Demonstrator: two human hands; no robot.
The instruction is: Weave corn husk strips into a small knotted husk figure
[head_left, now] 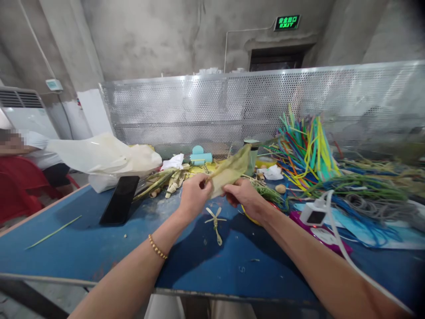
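Beyond the straw figure on the bench, your left hand and right hand pinch the near end of the leaf, whose long axis slants away rightward, its free tip nearer the right hand.

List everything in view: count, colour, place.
table: 1, blue, centre
exit sign: 1, green, upper right
metal screen: 1, silver, behind table
air conditioner: 1, white, far left
person: 1, white top, left edge
chairs: count unclear, red, left
bag: 1, white, back left
phone: 1, black, near bag
thin strip: 1, green, table's left
clutter: uncountable, mixed, table's back
long strips: many, multicoloured, back right
charger: 1, white, right
leaf: 1, yellow-green, above table
knotted piece: 1, pale, table's middle
bracelet: 1, gold, left wrist
left grip: 1, bare, on leaf
right grip: 1, bare, on leaf
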